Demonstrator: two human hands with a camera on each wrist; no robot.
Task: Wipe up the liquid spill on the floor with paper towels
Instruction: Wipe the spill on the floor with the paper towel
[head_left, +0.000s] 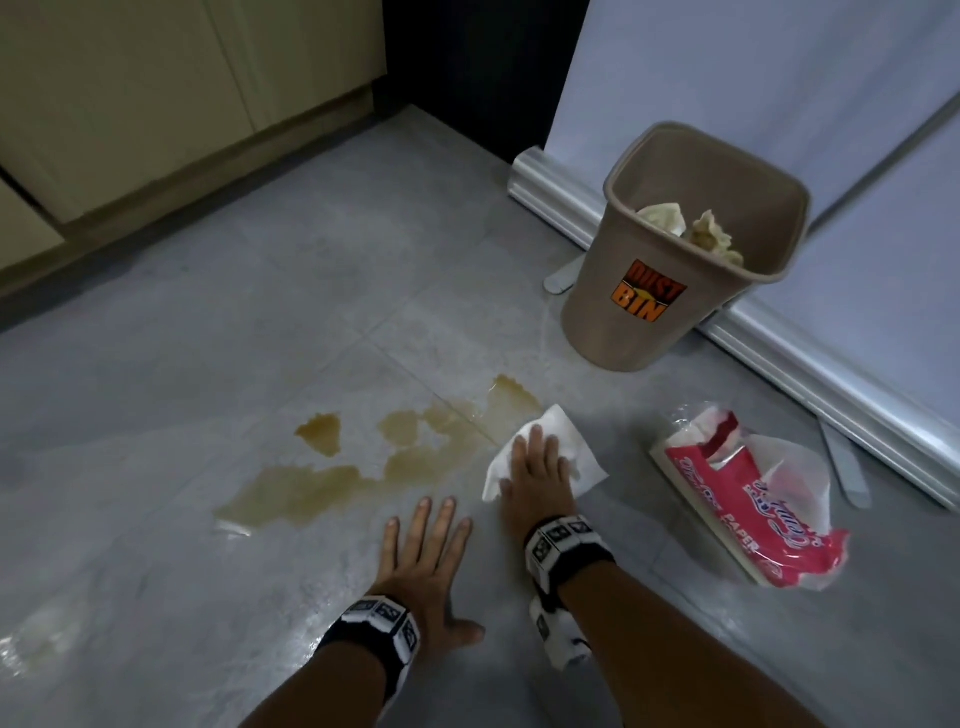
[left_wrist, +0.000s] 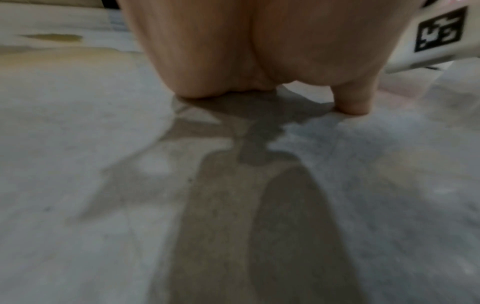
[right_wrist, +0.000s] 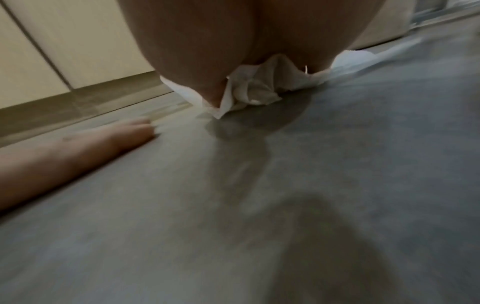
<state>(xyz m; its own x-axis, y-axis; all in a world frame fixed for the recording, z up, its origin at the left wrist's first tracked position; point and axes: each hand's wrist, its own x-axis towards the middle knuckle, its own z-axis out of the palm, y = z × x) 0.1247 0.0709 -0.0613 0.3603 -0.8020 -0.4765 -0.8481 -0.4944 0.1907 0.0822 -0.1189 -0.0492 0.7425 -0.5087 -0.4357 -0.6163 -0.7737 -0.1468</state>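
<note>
A brownish spill (head_left: 358, 467) spreads in patches over the grey floor tiles, also visible as a yellowish patch of spill (left_wrist: 54, 38) in the left wrist view. My right hand (head_left: 537, 470) lies flat, fingers straight, pressing a white paper towel (head_left: 563, 436) onto the floor at the spill's right edge. The right wrist view shows the paper towel (right_wrist: 257, 88) bunched under the palm. My left hand (head_left: 428, 540) rests flat on the floor with spread fingers, just left of the right hand and below the spill; it holds nothing. The same left hand (right_wrist: 103, 137) shows in the right wrist view.
A tan dustbin (head_left: 670, 275) with used crumpled towels inside stands at the back right by a white roller base (head_left: 561, 197). A torn red pack of paper towels (head_left: 753, 499) lies right of my right hand. Beige cabinets (head_left: 156, 104) run along the back left.
</note>
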